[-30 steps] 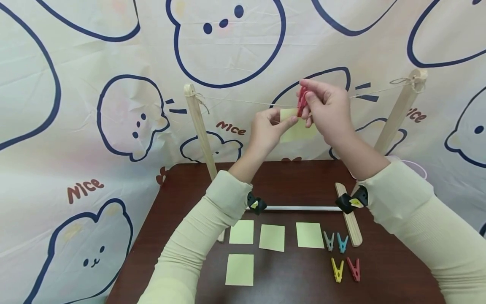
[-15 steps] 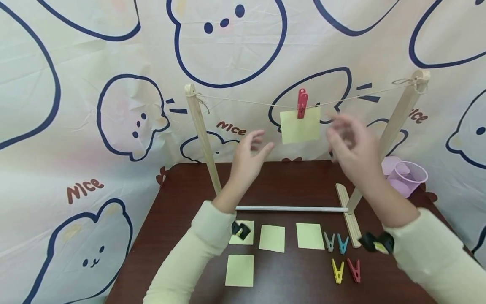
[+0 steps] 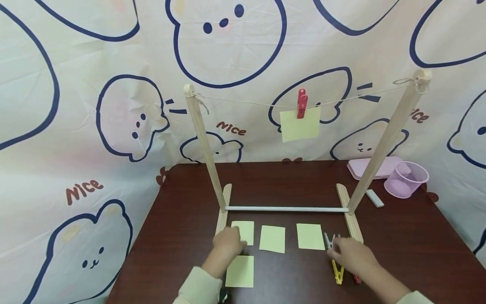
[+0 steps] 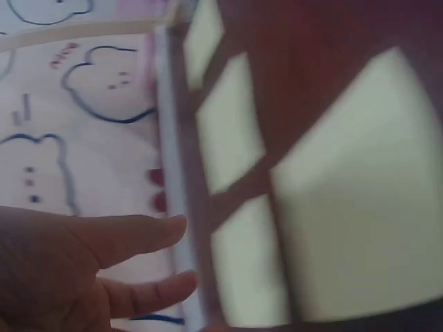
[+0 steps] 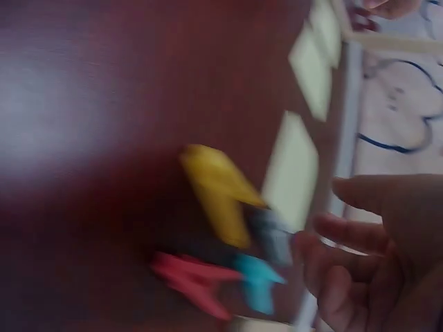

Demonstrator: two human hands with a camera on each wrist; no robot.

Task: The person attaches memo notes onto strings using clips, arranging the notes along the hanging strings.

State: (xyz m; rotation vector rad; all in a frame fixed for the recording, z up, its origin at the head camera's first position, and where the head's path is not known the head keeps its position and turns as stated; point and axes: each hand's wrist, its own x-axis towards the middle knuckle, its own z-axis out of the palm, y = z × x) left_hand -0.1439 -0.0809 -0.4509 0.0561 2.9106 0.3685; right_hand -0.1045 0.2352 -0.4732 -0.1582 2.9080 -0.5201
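While the left hand (image 3: 228, 243), thumb and finger apart, hangs near the notes (image 3: 272, 239) in front of the rod (image 3: 286, 209), the right hand (image 3: 352, 254), thumb parted from loosely bent fingers, nears the pegs (image 3: 338, 273) before the rod's right end. Above the rod, a red peg (image 3: 301, 103) holds the hung note (image 3: 300, 128) on the string (image 3: 243, 101).

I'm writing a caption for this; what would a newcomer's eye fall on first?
Probably the red clothespin holding a pale note on the string between two wooden posts. Below, four more notes lie on the dark table, with the right hand near loose clothespins.
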